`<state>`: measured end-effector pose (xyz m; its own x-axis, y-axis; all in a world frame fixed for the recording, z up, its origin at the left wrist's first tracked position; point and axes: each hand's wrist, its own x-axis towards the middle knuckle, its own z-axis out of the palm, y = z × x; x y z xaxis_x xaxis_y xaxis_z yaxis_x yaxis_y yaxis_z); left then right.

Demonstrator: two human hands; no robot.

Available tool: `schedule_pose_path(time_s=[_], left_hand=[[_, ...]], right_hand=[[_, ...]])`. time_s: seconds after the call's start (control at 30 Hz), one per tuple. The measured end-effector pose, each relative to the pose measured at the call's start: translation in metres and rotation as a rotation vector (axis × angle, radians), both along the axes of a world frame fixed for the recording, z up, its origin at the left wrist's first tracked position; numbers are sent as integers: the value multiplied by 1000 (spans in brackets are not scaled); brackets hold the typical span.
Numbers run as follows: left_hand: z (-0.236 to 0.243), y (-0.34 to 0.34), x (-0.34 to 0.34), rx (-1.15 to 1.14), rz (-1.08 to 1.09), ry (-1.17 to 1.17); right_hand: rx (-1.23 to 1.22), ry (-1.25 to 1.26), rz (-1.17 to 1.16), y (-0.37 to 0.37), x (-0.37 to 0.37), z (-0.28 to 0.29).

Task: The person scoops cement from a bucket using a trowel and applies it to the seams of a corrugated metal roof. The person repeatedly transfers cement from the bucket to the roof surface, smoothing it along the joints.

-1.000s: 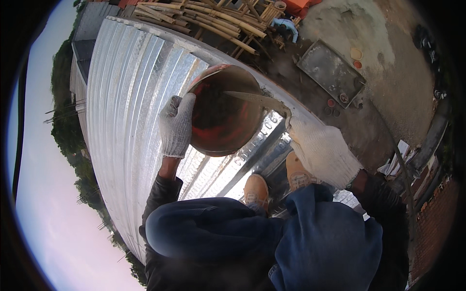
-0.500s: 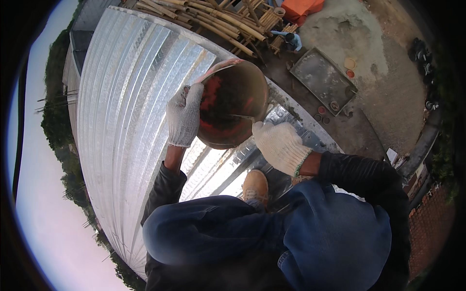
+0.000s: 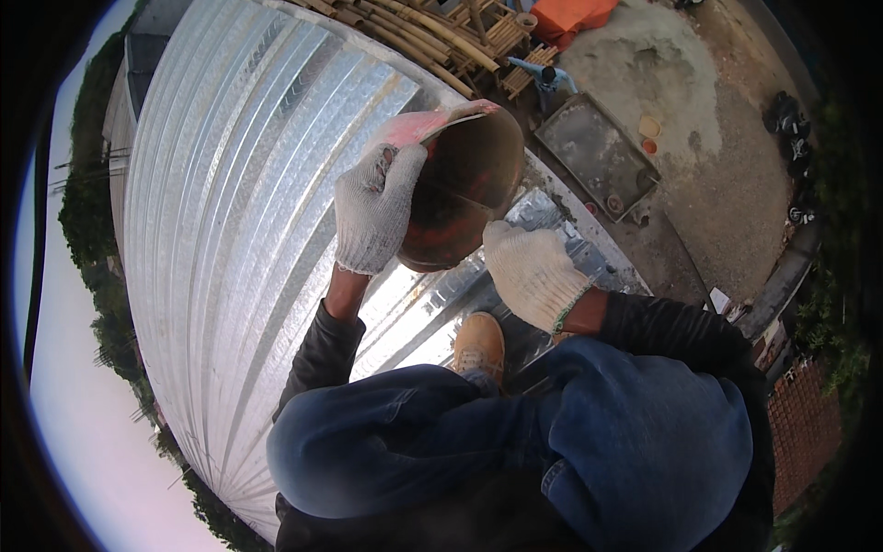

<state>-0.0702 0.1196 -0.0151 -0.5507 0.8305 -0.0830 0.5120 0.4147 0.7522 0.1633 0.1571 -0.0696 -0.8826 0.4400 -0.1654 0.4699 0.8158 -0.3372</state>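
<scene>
tilted bucket held in gloved hands above a metal sheet

ridged silver metal sheeting [image 3: 239, 230] sweeps across the left and middle, with a tan boot [image 3: 480, 345] on it, in front of blue trousers [image 3: 368, 442]. it is outdoors: on the ground beyond the sheet's edge are bamboo poles [image 3: 405, 32], an orange tarp [image 3: 575, 18], a grey heap [image 3: 648, 69] and another person in light blue [image 3: 548, 77]. a brick wall [image 3: 805, 432] stands at lower right.

the bucket [image 3: 471, 175] is in the middle, tipped over the sheeting, reddish outside, its inside dark with red patches. the left hand [image 3: 379, 204] has its fingers closed on the bucket's left side. the right hand [image 3: 535, 276] is curled tight round a trowel [image 3: 471, 204] at the lower right rim. down on the ground, a rectangular tray [image 3: 598, 152] holds something grey, near a small orange tub [image 3: 649, 145].

the trowel's handle is hidden in the glove and its blade is only a faint line; what lies in the bucket is too dark to make out. the other boot is mostly covered by a knee.
</scene>
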Motion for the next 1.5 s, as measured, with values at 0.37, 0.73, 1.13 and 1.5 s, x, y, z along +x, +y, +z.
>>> schedule_pose_path(time_s=[0.37, 0.73, 1.13, 1.5], left_hand=[[13, -42, 34, 228, 146, -95], [9, -59, 32, 181, -57, -64], [-3, -58, 23, 279, 205, -149], [14, -55, 46, 170, 98, -122]], right_hand=[[-820, -180, -214, 96, 52, 47], [-815, 27, -9, 54, 63, 1], [-464, 249, 9, 34, 59, 8], [-431, 267, 6, 60, 48, 44]])
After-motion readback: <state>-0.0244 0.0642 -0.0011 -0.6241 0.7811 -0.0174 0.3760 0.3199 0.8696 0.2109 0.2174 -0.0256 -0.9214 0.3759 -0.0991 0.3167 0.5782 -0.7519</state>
